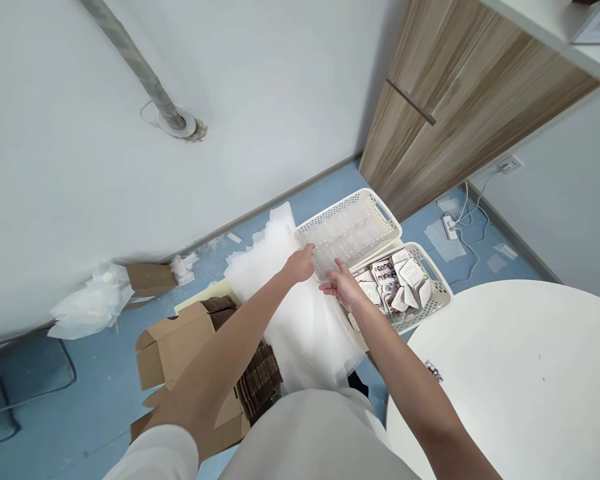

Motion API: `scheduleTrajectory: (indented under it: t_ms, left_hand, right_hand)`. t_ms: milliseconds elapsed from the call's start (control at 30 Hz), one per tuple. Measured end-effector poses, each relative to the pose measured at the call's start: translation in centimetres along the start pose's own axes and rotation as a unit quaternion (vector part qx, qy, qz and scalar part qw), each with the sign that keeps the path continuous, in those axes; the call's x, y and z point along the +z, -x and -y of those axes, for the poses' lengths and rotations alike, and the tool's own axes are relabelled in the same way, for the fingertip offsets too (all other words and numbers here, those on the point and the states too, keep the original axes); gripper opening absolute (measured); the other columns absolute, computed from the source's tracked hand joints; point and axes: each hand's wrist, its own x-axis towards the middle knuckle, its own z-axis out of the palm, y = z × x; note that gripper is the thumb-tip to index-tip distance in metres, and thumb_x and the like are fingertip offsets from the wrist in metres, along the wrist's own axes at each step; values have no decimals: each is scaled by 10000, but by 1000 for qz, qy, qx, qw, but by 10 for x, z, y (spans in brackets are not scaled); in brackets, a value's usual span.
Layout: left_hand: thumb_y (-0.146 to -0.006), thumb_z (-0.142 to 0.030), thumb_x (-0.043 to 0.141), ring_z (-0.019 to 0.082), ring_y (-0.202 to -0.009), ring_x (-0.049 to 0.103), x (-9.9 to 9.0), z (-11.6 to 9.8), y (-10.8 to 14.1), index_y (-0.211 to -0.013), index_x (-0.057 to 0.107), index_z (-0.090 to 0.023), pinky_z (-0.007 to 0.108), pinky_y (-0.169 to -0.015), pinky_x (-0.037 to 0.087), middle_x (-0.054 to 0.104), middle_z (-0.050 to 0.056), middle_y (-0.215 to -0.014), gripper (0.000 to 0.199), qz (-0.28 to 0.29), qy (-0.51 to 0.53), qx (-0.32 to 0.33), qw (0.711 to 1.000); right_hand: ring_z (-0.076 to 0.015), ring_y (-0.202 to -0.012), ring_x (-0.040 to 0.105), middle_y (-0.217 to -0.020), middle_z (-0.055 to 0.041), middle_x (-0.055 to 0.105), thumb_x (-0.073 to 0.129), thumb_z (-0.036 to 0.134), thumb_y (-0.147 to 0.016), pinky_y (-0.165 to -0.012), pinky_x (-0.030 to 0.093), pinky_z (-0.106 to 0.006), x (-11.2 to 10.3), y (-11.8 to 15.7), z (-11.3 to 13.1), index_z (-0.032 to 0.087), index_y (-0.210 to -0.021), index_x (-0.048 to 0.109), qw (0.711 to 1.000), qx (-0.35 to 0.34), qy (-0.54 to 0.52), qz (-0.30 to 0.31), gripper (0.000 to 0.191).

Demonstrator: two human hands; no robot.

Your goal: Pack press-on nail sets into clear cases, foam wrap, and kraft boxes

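Note:
My left hand [300, 265] is at the near left corner of a cream plastic basket [391, 230], its fingers drawn together. Whatever those fingers grip, if anything, is too small to make out. Clear plastic cases [347, 233] lie in rows inside this basket. My right hand [344, 285] hovers between it and a second cream basket [443, 297], thumb and fingers apart, with nothing visible in it. The second basket holds many white cards [411, 273], some carrying small dark items. White foam sheets [300, 327] lie beneath and left of my hands.
An open cardboard box [180, 333] packed with folded brown cardboard [260, 377] stands to the left. A round white table [520, 373] is on the right, and a wooden cabinet [460, 87] stands behind. A power strip [450, 227] with cables lies on the blue floor.

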Motion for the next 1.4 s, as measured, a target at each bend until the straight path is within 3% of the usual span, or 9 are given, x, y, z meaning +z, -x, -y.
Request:
scheduleTrajectory:
  t_ms: [133, 233, 400, 667, 767, 867, 1033, 1233, 1400]
  left_hand:
    - [-683, -51, 412, 218, -1085, 499, 4, 7, -5, -1248, 349, -165, 337, -899, 399, 546, 89, -1159, 579, -24, 35, -1, 999]
    - [-690, -79, 447, 212, -1099, 476, 10, 10, -8, -1204, 420, -147, 336, -942, 374, 525, 95, -1153, 519, -75, 47, 9, 996]
    - [-738, -149, 490, 183, -1002, 511, 15, 11, -11, -1100, 517, -159, 322, -936, 375, 535, 79, -1059, 363, -135, 57, 30, 989]
    - [-772, -299, 526, 225, -1051, 449, 1, 12, -2, -1026, 546, -233, 377, -915, 352, 531, 39, -1101, 263, -146, 17, 88, 985]
    - [-782, -305, 521, 204, -1035, 478, -5, 7, 4, -1009, 539, -214, 343, -921, 355, 565, 40, -1070, 245, -139, 72, 136, 978]
    - [-776, -316, 533, 185, -961, 528, -10, 1, 13, -992, 543, -196, 310, -875, 396, 588, 49, -1029, 248, -139, 145, 145, 969]
    - [-728, -319, 599, 135, -820, 561, -11, -6, 35, -999, 538, -192, 269, -767, 441, 594, 24, -890, 306, -162, 269, 118, 942]
    - [-663, -304, 658, 53, -556, 495, -2, -14, 78, -1014, 514, -168, 201, -541, 413, 533, -7, -787, 403, -130, 408, 88, 899]
    - [-665, -342, 656, 61, -646, 507, 8, -16, 135, -1065, 493, -165, 199, -579, 420, 522, 35, -922, 467, -105, 444, 109, 883]
  right_hand:
    - [-115, -674, 634, -1098, -74, 545, 465, 157, -655, -612, 515, -263, 1, 9, -5, 249, -1359, 168, 999, -40, -32, -17, 770]
    - [-120, -752, 633, -1163, -70, 525, 474, 159, -656, -691, 504, -277, 1, 14, -8, 274, -1340, 217, 996, -83, -26, -23, 739]
    - [-132, -832, 618, -1200, -84, 510, 499, 164, -657, -746, 472, -286, -3, 12, -20, 261, -1300, 296, 990, -135, 13, -41, 681]
    - [-151, -891, 580, -1060, -76, 583, 552, 242, -659, -833, 433, -324, -15, -7, -26, 169, -1111, 515, 972, -208, 89, -65, 459]
    - [-140, -840, 575, -1004, -63, 591, 584, 271, -640, -813, 438, -312, -17, -9, -21, 162, -1049, 548, 966, -227, 100, -75, 425]
    - [-131, -804, 556, -947, -48, 587, 606, 274, -617, -775, 447, -297, -15, -4, -16, 165, -1013, 553, 957, -261, 93, -91, 414]
    - [-138, -838, 544, -945, -32, 583, 627, 282, -612, -752, 447, -289, -7, 22, -11, 188, -945, 560, 945, -308, 77, -79, 353]
    - [-116, -713, 577, -889, -11, 598, 656, 317, -619, -712, 452, -292, 2, 72, -30, 206, -1021, 522, 953, -299, 24, -41, 438]
    - [-119, -678, 585, -856, -8, 584, 678, 323, -608, -663, 465, -292, 10, 132, -61, 209, -1039, 516, 950, -304, -11, -67, 475]
